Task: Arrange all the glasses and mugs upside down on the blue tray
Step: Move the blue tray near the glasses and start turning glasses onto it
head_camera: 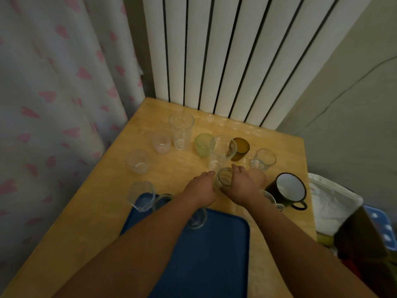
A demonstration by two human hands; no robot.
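Observation:
My left hand (pixel 200 187) and my right hand (pixel 245 186) together hold a small clear glass (pixel 224 178) just beyond the far edge of the blue tray (pixel 214 250). A clear glass (pixel 196 219) stands on the tray under my left forearm. Another clear glass (pixel 141 195) sits at the tray's far left corner. On the wooden table (pixel 103 201) stand several more: a tall glass (pixel 181 131), a green glass (pixel 203 145), a brown glass (pixel 239 149), a tall clear glass (pixel 221 152), a tumbler (pixel 263 159), two small glasses (pixel 161 141) (pixel 138 161) and a black mug (pixel 289 190).
A white radiator (pixel 225 61) stands behind the table. A curtain with pink hearts (pixel 53 93) hangs at the left. White cloth and a blue box (pixel 382 226) lie off the table's right edge. A glass mug (pixel 271 198) sits beside my right wrist.

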